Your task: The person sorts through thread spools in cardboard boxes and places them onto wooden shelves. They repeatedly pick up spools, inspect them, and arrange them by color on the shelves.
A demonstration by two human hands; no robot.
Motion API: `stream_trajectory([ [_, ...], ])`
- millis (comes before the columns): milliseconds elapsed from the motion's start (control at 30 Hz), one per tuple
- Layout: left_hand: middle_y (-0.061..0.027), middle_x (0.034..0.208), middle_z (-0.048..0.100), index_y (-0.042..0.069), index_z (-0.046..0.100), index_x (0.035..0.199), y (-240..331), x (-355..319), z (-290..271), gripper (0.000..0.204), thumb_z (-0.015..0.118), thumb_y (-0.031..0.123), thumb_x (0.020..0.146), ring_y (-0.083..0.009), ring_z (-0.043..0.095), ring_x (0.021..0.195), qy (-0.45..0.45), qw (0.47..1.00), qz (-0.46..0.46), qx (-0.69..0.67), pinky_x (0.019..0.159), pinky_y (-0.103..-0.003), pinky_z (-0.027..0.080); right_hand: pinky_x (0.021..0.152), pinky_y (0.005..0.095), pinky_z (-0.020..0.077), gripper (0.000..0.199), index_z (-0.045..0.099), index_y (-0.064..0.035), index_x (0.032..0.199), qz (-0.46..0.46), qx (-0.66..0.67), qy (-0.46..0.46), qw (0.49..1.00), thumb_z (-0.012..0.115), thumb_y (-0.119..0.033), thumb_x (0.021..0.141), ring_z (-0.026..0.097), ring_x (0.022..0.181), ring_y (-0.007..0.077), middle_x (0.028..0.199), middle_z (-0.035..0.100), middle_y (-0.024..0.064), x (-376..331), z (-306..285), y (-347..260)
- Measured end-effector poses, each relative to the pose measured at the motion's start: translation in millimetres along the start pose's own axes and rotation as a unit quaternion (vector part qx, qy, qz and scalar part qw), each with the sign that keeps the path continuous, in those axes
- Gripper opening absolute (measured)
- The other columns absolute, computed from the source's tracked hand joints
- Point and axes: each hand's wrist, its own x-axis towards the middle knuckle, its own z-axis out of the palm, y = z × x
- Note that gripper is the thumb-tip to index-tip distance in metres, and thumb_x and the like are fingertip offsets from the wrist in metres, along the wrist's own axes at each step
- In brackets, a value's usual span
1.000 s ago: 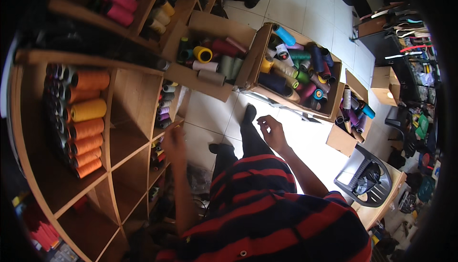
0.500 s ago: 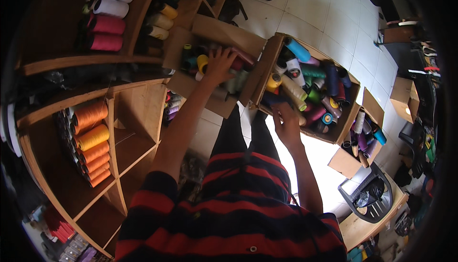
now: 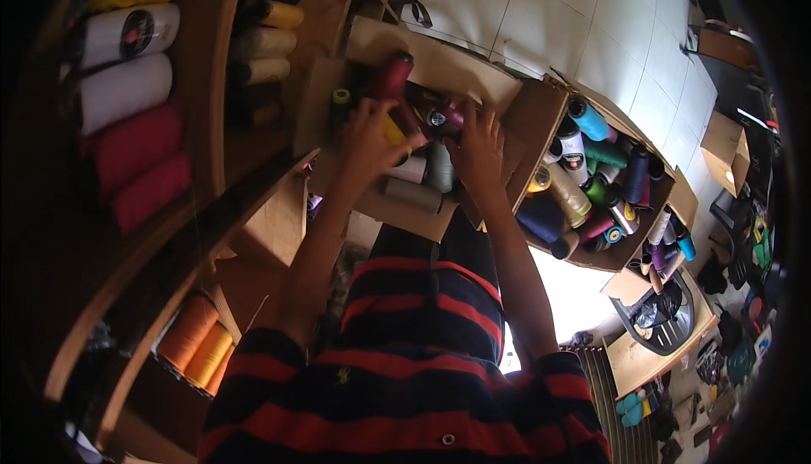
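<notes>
Both of my hands are inside an open cardboard box (image 3: 473, 84) of thread cones in front of me. My left hand (image 3: 372, 139) is curled round a yellow thread cone (image 3: 394, 130), partly hidden by the fingers and slightly blurred. Just beyond it a dark red thread cone (image 3: 394, 75) stands tilted up. My right hand (image 3: 478, 151) has its thumb and fingers round a maroon thread cone (image 3: 453, 115), whose dark end faces left. Between the hands and the near flap lie a grey-green cone (image 3: 439, 166) and a grey cone (image 3: 414, 195).
On the right stands a larger cardboard box (image 3: 541, 134) full of mixed thread cones. Farther right are a smaller box of cones (image 3: 625, 285) and a dark plastic chair (image 3: 659, 320). Wooden shelves (image 3: 228, 67) with yellow, white, red and orange cones rise close on my left.
My right hand has moved from the larger box into the box on the left and taken hold of a maroon cone. A dark red cone now stands tilted up. The view has shifted leftward.
</notes>
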Motion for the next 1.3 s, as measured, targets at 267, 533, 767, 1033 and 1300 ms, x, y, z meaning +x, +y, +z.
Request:
stream_trajectory([
  [267, -0.0171, 0.124, 0.045, 0.016, 0.055, 0.124, -11, -15, 35, 0.069, 0.085, 0.023, 0.062, -0.0412, 0.044, 0.112, -0.003, 0.997, 0.048, 0.054, 0.095, -0.049, 0.041, 0.087, 0.0441, 0.0461, 0.048, 0.055, -0.0049, 0.111, 0.082, 0.106, -0.039, 0.99, 0.077, -0.022, 0.073, 0.057, 0.104, 0.0338, 0.111, 0.057, 0.0157, -11, -38, -2],
  [533, -0.0195, 0.118, 0.048, 0.014, 0.054, 0.124, 14, 2, 40, 0.066, 0.081, 0.021, 0.065, -0.043, 0.05, 0.109, -0.066, 0.981, -0.024, 0.179, 0.087, -0.052, 0.046, 0.097, 0.0473, 0.0436, 0.075, 0.049, -0.0028, 0.133, 0.394, -0.008, 0.043, 0.918, 0.071, -0.05, 0.079, 0.061, 0.111, 0.0341, 0.121, 0.062, 0.0228, -58, -141, 76],
  [767, -0.0168, 0.094, 0.063, 0.009, 0.058, 0.12, -26, 14, 9, 0.042, 0.059, 0.008, 0.078, -0.0378, 0.064, 0.083, 0.017, 0.998, 0.036, 0.052, 0.074, -0.047, 0.052, 0.095, 0.0538, 0.0392, 0.067, 0.053, -0.0131, 0.133, 0.342, -0.227, 0.004, 0.912, 0.067, -0.052, 0.08, 0.051, 0.114, 0.039, 0.123, 0.057, 0.0143, -53, -134, 122],
  [1033, -0.0184, 0.105, 0.065, 0.006, 0.061, 0.113, -30, 14, 8, 0.035, 0.052, 0.0, 0.08, -0.0385, 0.063, 0.095, 0.055, 0.998, 0.041, -0.011, 0.081, -0.044, 0.05, 0.077, 0.0449, 0.0539, 0.044, 0.052, -0.0048, 0.128, 0.122, 0.099, -0.061, 0.986, 0.058, -0.007, 0.085, 0.067, 0.088, 0.0349, 0.125, 0.059, 0.0157, -39, -58, 25],
  [1300, -0.021, 0.099, 0.066, 0.005, 0.063, 0.112, -23, 11, -10, 0.036, 0.047, -0.004, 0.08, -0.0399, 0.064, 0.091, 0.071, 0.995, -0.033, -0.06, 0.081, -0.043, 0.049, 0.069, 0.0422, 0.0578, 0.038, 0.051, 0.0012, 0.112, 0.169, -0.049, -0.201, 0.964, 0.062, 0.002, 0.076, 0.064, 0.091, 0.0365, 0.12, 0.047, 0.0186, -34, 4, -6],
])
